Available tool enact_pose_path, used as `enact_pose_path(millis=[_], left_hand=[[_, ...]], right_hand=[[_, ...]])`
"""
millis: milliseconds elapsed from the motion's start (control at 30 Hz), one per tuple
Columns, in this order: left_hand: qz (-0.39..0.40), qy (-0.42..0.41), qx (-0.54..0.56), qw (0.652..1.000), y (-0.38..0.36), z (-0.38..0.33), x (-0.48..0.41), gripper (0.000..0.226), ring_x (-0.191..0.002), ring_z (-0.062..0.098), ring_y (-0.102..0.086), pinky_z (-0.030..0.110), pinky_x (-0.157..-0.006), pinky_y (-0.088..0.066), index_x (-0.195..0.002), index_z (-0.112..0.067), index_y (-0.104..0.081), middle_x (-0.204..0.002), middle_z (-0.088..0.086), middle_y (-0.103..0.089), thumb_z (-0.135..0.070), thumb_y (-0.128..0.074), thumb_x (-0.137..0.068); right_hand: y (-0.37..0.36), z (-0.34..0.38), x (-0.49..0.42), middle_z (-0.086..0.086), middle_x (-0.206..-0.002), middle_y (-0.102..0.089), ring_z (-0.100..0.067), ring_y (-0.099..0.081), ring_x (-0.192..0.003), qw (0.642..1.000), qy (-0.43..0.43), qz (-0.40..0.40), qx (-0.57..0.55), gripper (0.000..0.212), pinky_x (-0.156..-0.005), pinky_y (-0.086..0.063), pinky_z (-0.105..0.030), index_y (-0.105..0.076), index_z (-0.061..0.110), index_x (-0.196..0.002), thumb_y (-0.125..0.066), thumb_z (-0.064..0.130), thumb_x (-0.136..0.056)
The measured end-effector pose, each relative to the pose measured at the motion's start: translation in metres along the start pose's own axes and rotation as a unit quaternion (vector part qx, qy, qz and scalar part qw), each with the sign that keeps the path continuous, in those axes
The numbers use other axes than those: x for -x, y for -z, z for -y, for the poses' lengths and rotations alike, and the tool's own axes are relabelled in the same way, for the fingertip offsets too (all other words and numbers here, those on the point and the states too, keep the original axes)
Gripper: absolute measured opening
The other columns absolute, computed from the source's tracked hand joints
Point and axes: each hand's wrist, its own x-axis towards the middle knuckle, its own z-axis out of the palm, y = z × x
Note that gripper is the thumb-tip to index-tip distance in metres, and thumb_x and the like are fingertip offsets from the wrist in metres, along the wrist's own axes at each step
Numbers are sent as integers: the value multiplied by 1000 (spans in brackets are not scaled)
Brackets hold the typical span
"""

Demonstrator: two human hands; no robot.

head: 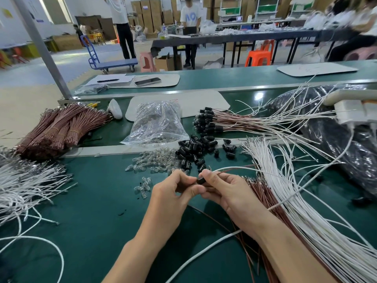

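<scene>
At frame centre, the left hand (173, 194) and right hand (227, 192) share a pinching grip on a black socket (201, 180); loose sockets (195, 148) and glass bulbs (151, 164) lie just beyond, and white wires (289, 193) crowd the right.

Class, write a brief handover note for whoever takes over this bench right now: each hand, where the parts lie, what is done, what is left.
Hands: left hand and right hand both pinch one black socket; a white wire and a brown wire trail from it to the right.
Parts: loose sockets and clear bulbs lie just beyond the hands on the green table; white wires and brown wires fan out on the right.
Done: wired sockets piled further back.
Left: finish this piece; many loose parts remain.
</scene>
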Motion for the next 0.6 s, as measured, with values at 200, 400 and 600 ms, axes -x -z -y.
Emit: enact_pose_path(millis=[200,400,600], left_hand=[[-33,-14,-3,999,0,4,-2,11,-82,5,-69,11,-73,-49,-90,-36,-63,-87,-17,-72,-35,-72,-85],[-42,23,-53,997,-1,5,-1,19,-81,7,-65,15,-70,-47,-105,-42,-60,-89,-18,-68,-54,-63,-90],[-29,24,-209,977,-8,-1,6,53,-75,-1,-59,25,-63,-47,-112,-42,-50,-74,-18,-60,-83,-24,-89]], right_hand=[[3,0,-1,-13,-90,-76,-14,-72,-78,1000,8,-19,-17,35,-68,-57,-20,-82,13,-91,-80,41,-70],[4,1,-2,-11,-88,-76,-15,-73,-80,995,42,-66,-57,18,-64,-57,-19,-82,17,-84,-82,24,-67],[-2,3,1,-12,-94,-78,-19,-76,-87,996,70,-51,-5,27,-63,-57,-20,-81,23,-83,-84,37,-60]])
